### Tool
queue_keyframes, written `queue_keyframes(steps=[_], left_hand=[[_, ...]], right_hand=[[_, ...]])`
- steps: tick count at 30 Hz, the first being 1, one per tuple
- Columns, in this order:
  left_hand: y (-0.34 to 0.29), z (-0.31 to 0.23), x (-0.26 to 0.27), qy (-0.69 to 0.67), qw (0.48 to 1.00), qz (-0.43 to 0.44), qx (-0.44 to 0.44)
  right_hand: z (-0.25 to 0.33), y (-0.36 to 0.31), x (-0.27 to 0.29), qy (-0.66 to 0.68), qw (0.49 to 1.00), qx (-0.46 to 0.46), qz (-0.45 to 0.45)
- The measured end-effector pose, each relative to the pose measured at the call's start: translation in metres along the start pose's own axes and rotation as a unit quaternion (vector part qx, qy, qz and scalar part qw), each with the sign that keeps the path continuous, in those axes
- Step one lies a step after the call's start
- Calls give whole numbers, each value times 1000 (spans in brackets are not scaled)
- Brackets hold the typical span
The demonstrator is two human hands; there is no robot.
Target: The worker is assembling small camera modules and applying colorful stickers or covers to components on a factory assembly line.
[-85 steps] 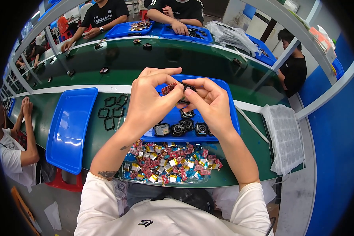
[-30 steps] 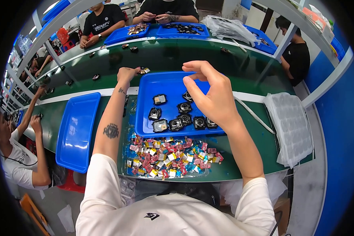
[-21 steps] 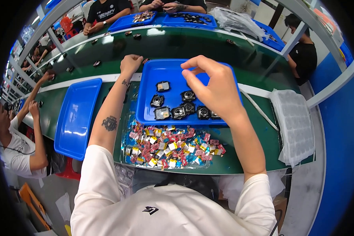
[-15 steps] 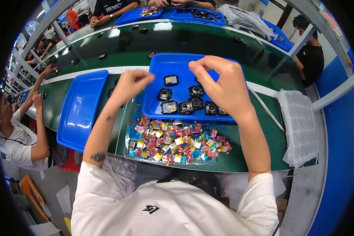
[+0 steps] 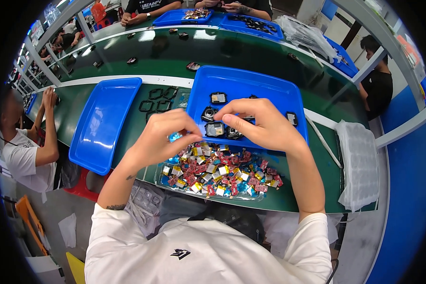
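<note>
My left hand [image 5: 168, 137] hangs over the left end of a heap of small parts, thumb and forefinger pinched near the blue tray's front edge. What the pinch holds, if anything, is hidden. My right hand [image 5: 265, 124] is above the blue tray [image 5: 270, 85], thumb and forefinger drawn together near a round-faced black watch-like casing [image 5: 208, 113]. Nothing can be made out between those fingertips. More black casings lie in the tray, including one with a pale rectangular inside [image 5: 215, 129]. The heap of red circuit boards and silver-and-yellow battery cells [image 5: 217, 173] lies in a clear tray below.
A second blue tray [image 5: 106, 123] lies to the left. Black frames [image 5: 160, 98] rest between the trays. Beyond runs a green belt [image 5: 161, 52] with scattered parts. White bubble packaging [image 5: 358, 163] lies at the right. Co-workers sit at the left, far side and right.
Both hands have come nearer to me and closer together, the left leaving the blue tray's left side for the heap. The view has shifted slightly. The left co-worker's hands have come together.
</note>
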State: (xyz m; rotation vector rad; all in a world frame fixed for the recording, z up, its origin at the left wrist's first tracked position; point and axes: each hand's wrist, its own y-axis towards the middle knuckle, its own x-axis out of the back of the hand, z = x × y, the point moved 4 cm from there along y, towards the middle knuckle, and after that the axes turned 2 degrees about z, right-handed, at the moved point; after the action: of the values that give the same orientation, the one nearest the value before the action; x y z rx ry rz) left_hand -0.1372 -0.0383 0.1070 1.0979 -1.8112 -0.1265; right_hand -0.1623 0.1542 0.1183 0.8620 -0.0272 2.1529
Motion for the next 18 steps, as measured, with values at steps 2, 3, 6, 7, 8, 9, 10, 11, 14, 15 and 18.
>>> queue_keyframes(steps=[2, 3, 6, 7, 8, 9, 10, 11, 14, 15, 18], left_hand=[[24, -6, 0, -62, 997, -14, -33], [34, -10, -1, -62, 997, -17, -42], [61, -16, 3, -123, 987, -90, -53], [68, -17, 4, -122, 986, -91, -64], [74, -18, 5, -119, 984, -106, -74], [80, -18, 6, -117, 982, -121, -83], [82, -16, 3, -147, 980, -128, -50], [84, -17, 2, -149, 979, -127, -57], [82, 1, -14, -173, 972, -43, 151], [83, 2, -13, -173, 972, -44, 153], [86, 11, -12, -207, 961, -36, 180]], right_hand=[[-8, 0, -3, 18, 1000, 24, 4], [-8, -1, -2, 43, 998, 47, 10], [-3, -4, 8, 171, 985, 9, 19], [-3, -6, 14, 253, 967, -2, -12], [-2, -8, 22, 269, 963, 1, -25], [0, -10, 27, 260, 965, 4, -29], [2, -13, 32, 224, 972, 29, -63], [4, -16, 38, 187, 976, 52, -96], [23, -19, 48, -229, 949, 130, -176], [27, -20, 46, -375, 895, 144, -194], [23, -18, 42, -349, 916, 93, -177]])
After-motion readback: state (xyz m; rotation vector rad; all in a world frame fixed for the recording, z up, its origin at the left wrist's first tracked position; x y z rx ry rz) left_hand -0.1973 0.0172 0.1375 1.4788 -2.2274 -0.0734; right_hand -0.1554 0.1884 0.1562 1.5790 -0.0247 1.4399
